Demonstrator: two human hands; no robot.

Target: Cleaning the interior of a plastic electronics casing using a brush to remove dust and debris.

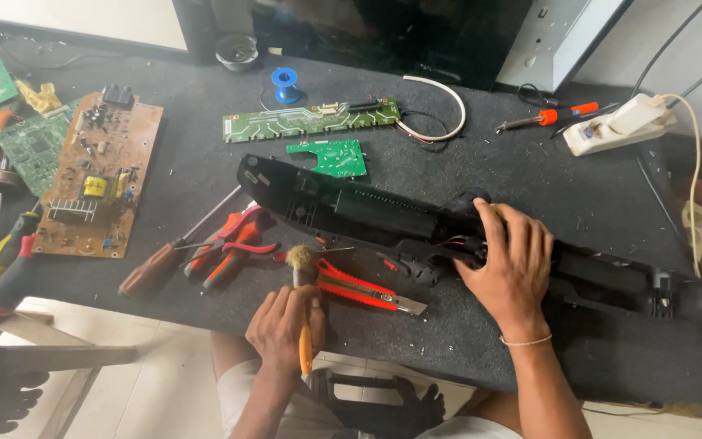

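Cleaning step: left hand (284, 325) grips brush (303, 309), fingers closed around its handle; right hand (510, 262), fingers spread, steadies black housing (367, 213). Next move likely needs bristles brought to housing.

Brown circuit board (99, 175): flat on the counter (530, 187), far left.
Long green board (310, 119): beside a blue spool (285, 84).
Small green board (328, 158): just below it.
Red pliers (233, 241): next to a brown-handled screwdriver (164, 260).
White power strip (615, 126): right rear.
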